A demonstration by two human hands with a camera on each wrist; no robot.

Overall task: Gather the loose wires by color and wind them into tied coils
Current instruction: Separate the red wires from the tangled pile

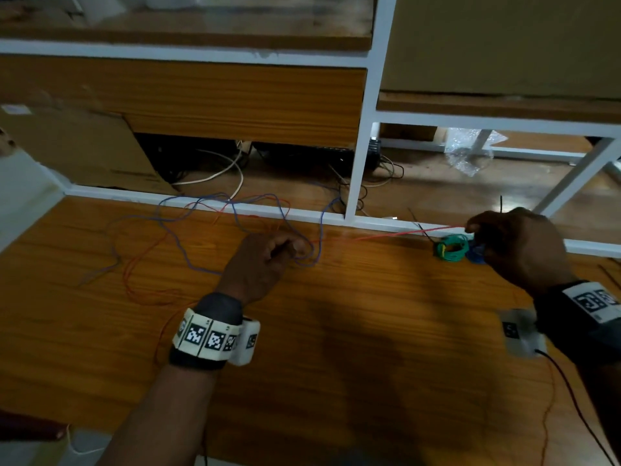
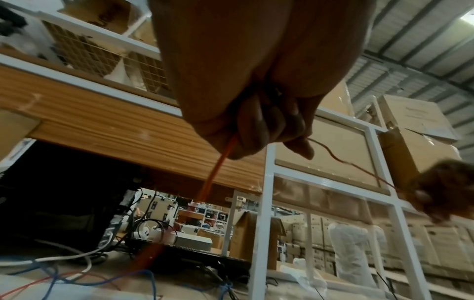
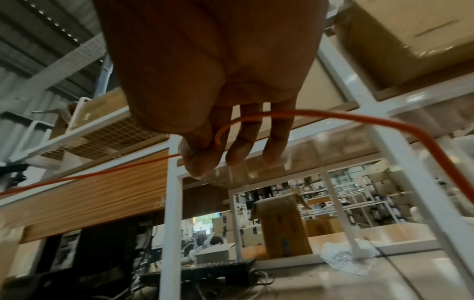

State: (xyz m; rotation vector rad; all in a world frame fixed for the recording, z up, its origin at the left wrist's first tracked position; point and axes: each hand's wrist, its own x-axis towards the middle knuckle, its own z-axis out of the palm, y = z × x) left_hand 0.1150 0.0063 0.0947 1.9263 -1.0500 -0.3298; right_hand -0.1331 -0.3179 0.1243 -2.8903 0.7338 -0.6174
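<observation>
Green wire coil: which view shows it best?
Head view: the small green wound wire coil lies on the wooden table beside the right hand, fully lit. Neither wrist view shows it; both look up past the fingers.

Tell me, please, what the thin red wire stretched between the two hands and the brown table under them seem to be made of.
Thin red wire: probably a metal core in smooth plastic insulation; it looks matte, evenly coloured and bends in soft curves. The core itself is not visible.

Brown table: wood or wood-look laminate; straight printed-looking grain and a slight sheen suggest laminate, but I cannot be sure.
</observation>
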